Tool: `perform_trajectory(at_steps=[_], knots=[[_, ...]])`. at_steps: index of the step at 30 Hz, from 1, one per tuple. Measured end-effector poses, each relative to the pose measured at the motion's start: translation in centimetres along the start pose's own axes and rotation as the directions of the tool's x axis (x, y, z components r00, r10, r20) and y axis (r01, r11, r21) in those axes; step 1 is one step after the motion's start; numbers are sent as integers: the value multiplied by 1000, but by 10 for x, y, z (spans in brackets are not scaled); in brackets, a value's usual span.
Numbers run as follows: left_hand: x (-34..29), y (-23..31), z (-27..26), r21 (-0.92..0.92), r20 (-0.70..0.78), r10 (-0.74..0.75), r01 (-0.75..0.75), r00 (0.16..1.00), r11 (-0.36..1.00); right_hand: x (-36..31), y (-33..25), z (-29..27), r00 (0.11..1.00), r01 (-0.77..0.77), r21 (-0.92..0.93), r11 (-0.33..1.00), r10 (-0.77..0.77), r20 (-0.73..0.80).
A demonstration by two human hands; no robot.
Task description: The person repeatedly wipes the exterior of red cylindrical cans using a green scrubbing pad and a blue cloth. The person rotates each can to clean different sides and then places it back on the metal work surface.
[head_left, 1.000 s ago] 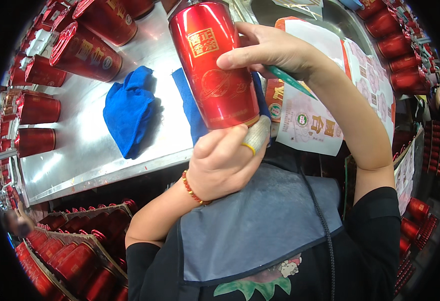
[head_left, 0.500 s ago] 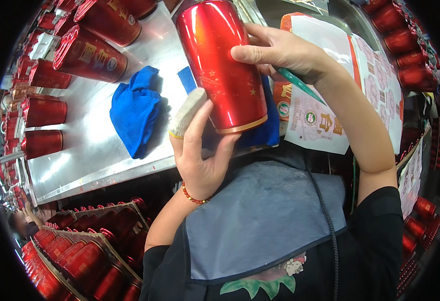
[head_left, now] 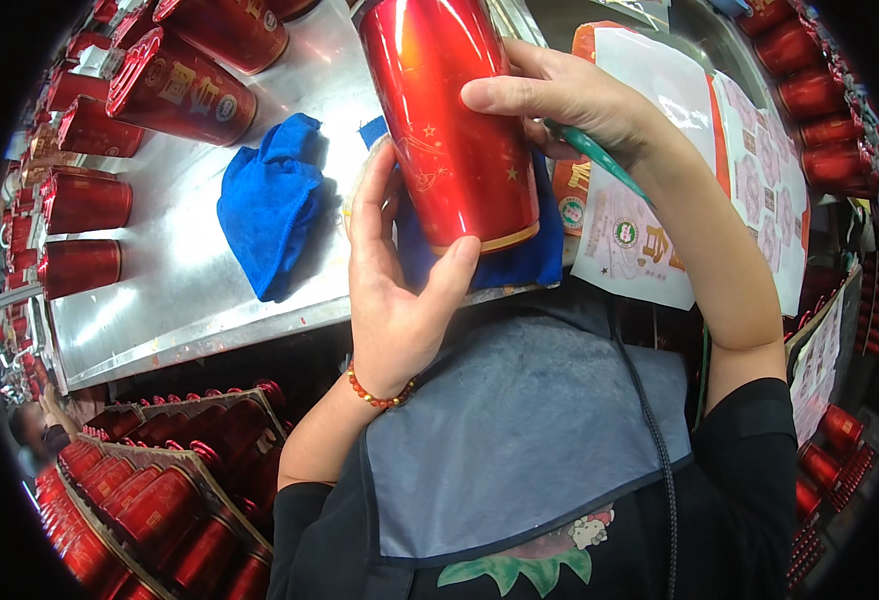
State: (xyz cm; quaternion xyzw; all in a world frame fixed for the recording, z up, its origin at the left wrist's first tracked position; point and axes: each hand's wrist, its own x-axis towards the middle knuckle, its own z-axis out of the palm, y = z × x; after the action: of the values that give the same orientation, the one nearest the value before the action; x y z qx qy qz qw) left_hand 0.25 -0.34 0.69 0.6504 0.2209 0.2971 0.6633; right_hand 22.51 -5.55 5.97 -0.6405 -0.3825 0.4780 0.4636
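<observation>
A glossy red bottle [head_left: 449, 130] with a gold band round its base is tilted between my two hands, its top running out at the upper edge. My right hand [head_left: 574, 105] grips its right side, thumb across the front, fingers mostly behind. A green pointed tool [head_left: 599, 160] is also tucked in that hand and sticks out below the palm. My left hand [head_left: 399, 290] supports the lower end: its thumb presses the base band and its fingers reach up along the left side. A blue cloth [head_left: 512, 268] lies under the bottle, and a crumpled blue cloth [head_left: 274, 205] is left of it.
Several red bottles [head_left: 184, 95] with gold print stand along the left of the metal table [head_left: 189, 310]. Printed sticker sheets [head_left: 649, 235] lie on the right. Crates of red bottles [head_left: 154, 500] are below the table at the left; stacked ones [head_left: 839, 165] fill the far right.
My left fingers have slid up against the bottle's left side, and the thumb has come onto its base. The bottle has shifted slightly upward, with my right hand still gripping it.
</observation>
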Motion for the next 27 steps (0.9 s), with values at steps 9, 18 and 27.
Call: perform_trajectory(at_steps=[9, 18, 27], knots=[[2, 1, -1, -21, 16, -36, 36, 999, 999, 0, 0, -1, 1000, 18, 10, 1000, -18, 6], [2, 4, 3, -32, 17, -47, 47, 999, 998, -1, 1, 1, 1000, 30, 12, 999, -30, 0], [1, 0, 4, -49, -7, -30, 30, 1000, 998, 1, 3, 0, 1000, 28, 10, 1000, -28, -1]])
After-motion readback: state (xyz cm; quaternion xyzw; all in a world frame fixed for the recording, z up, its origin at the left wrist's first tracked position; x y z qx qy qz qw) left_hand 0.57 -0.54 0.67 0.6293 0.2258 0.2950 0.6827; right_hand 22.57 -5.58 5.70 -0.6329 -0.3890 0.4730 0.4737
